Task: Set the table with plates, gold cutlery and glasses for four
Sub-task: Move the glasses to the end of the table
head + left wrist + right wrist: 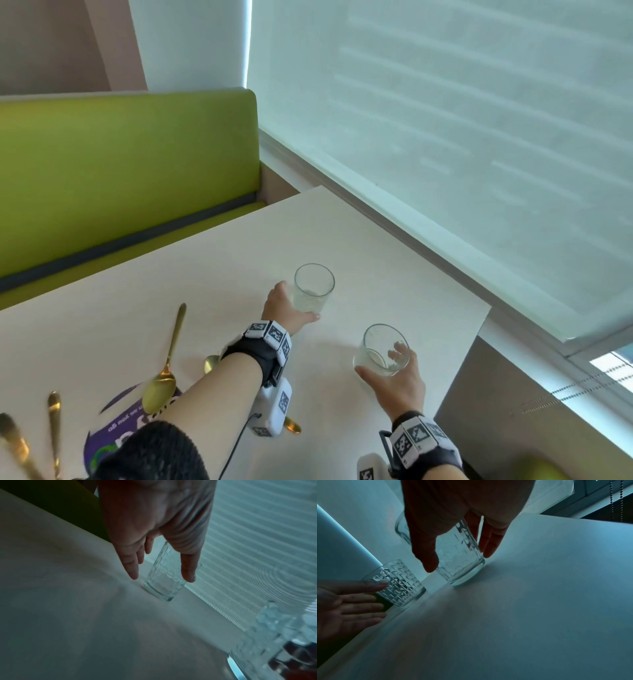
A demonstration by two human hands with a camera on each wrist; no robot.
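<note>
Head view: white table (239, 246) beside green bench (120, 164) and blind-covered window (445, 137); gold spoon (164, 363) and further gold cutlery (53, 421) at lower left, partly hidden by left forearm; purple printed sheet (113, 431) under spoon, lettering not legible. Far glass (313, 287) upright on table, left hand (284, 308) around its near side. Near glass (383, 351) near table's right edge, right hand (400, 380) cupped beside it. Left wrist view: left hand (154, 527) with straight, spread fingers (132, 566) flanking far glass (166, 574), contact unclear. Right wrist view: right hand (453, 513) with relaxed, extended fingers (489, 543) either side of near glass (460, 561); clear, faceted relief pattern, thick base, empty; far glass (397, 582) alike, left hand (347, 605) flat beside it.
</note>
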